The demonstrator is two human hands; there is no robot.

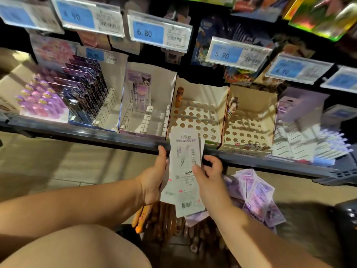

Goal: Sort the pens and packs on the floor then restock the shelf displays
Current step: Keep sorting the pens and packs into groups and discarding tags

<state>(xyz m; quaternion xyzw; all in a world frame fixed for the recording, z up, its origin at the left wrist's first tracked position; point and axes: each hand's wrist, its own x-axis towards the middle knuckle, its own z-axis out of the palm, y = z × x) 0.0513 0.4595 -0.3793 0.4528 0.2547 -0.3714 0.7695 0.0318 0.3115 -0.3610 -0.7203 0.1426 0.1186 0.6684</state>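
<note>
packs (183, 151) gripped btwn L fingers (161, 153), R fingers (198, 173)

Bare left hand (152, 180), right hand (209, 179), forearms (87, 204), knee (77, 248)

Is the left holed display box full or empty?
Nearly empty: the left holed display box holds one brown pen upright in its back-left corner; the other visible holes are bare.

I see blue price tags clipped along the upper rail: 4.90 tag (77, 15), 6.80 tag (146, 32), 5.90 tag (224, 54) and a second 4.90 tag (284, 70). A smaller 14.90 tag (93, 54) sits lower left. Behind them hang dark carded goods (204, 45), too blurred to read. Green-edged packages (324, 18) fill my top right corner, and a black object (347, 215) pokes in at the right edge.
</note>
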